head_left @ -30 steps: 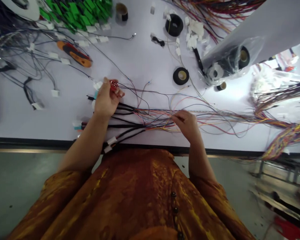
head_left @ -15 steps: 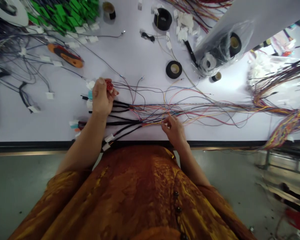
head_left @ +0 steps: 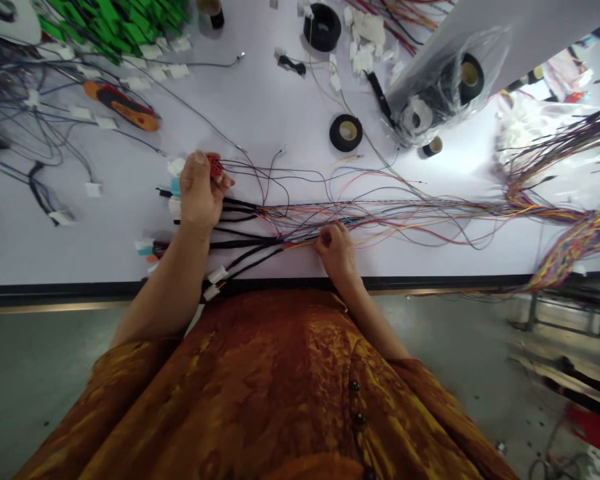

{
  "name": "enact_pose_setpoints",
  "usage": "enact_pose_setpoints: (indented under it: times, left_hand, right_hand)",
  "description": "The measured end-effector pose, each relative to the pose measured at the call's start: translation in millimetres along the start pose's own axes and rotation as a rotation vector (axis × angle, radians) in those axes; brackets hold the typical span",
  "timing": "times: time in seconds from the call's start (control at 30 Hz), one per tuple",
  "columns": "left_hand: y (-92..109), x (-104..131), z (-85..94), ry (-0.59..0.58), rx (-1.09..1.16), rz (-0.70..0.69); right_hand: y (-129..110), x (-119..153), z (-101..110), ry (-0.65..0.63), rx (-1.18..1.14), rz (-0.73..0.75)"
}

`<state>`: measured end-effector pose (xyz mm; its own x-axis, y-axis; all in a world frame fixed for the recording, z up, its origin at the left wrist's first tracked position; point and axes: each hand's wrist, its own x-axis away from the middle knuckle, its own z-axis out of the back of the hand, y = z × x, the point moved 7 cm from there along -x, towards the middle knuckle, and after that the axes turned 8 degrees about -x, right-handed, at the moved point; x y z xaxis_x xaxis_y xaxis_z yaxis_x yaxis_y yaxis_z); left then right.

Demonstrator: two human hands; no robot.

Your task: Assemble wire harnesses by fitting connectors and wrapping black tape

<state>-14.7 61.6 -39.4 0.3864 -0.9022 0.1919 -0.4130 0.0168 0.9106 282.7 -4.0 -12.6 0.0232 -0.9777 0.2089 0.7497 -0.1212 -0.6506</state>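
My left hand (head_left: 200,190) is closed around a red connector (head_left: 215,165), with thin dark wires running from it to the right. Under that wrist pass several black-sleeved branches (head_left: 245,245) of a wire harness, ending in white and teal connectors (head_left: 144,247) at the left. My right hand (head_left: 336,250) rests on the loose coloured wires (head_left: 405,210) of the harness, thumb and fingers pinched together. Whatever wire lies between its fingertips is too small to make out. The wires stretch right to a thick multicoloured bundle (head_left: 575,243).
Beyond the hands lie a roll of black tape (head_left: 345,133), a larger black roll (head_left: 322,28) and an orange-black cutter (head_left: 123,107). Green connectors (head_left: 115,23) are heaped at the back left. A plastic bag with tape rolls (head_left: 445,93) leans by a grey post. The table edge (head_left: 430,283) runs before me.
My right hand has shifted slightly left along the wires, and a yellow wire near it lies differently. The left hand keeps its hold on the red connector. The whole view has shifted slightly.
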Motion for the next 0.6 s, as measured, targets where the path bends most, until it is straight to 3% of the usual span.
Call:
enact_pose_setpoints:
  times: [0.13,0.23,0.3,0.43,0.5,0.6]
  left_hand:
    - [0.2,0.4,0.5,-0.054,-0.019,-0.035]
    - [-0.4,-0.8,2.5,-0.051,-0.038,-0.05]
    - [-0.3,-1.2,2.6,-0.054,-0.04,-0.055]
    - [0.2,-0.8,1.6,-0.055,-0.061,-0.048]
    - [0.3,-0.5,1.8,-0.044,-0.076,-0.043]
    - [-0.4,-0.8,2.1,-0.036,-0.089,-0.034]
  right_hand:
    - [19.4,0.6,2.8,0.051,-0.4,-0.153]
    - [35.8,1.3,4.4,-0.087,-0.883,-0.337]
    - [42.7,2.3,10.9,-0.206,-1.051,-0.392]
    - [68.0,9.3,31.0,-0.386,-0.83,-0.413]
    - [78.5,8.1,45.4,-0.339,-0.708,-0.329]
    - [74.5,-0.3,65.2,-0.147,-0.812,-0.079]
